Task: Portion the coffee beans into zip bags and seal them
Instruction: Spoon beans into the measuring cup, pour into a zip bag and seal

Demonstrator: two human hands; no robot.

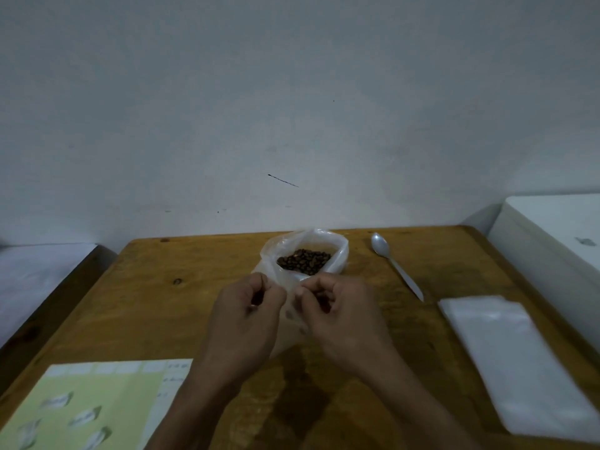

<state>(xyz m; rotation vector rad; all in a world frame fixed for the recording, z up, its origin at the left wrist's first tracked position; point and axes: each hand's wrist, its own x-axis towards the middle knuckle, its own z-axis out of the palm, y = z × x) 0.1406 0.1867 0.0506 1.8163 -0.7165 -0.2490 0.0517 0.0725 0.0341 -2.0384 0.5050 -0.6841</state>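
Note:
A clear plastic bag (337,251) stands open at the table's far middle, with dark coffee beans (304,261) inside. Just in front of it, my left hand (246,316) and my right hand (337,313) sit close together with curled fingers. Between them they pinch a small clear zip bag (290,315), mostly hidden by the hands. A stack of empty clear zip bags (506,362) lies flat at the right. A metal spoon (394,263) lies on the table to the right of the bean bag.
The wooden table (162,303) backs onto a pale wall. A green and white printed sheet (87,407) lies at the front left corner. A white box (558,241) stands beside the table's right edge, and a white surface (35,277) lies off to the left.

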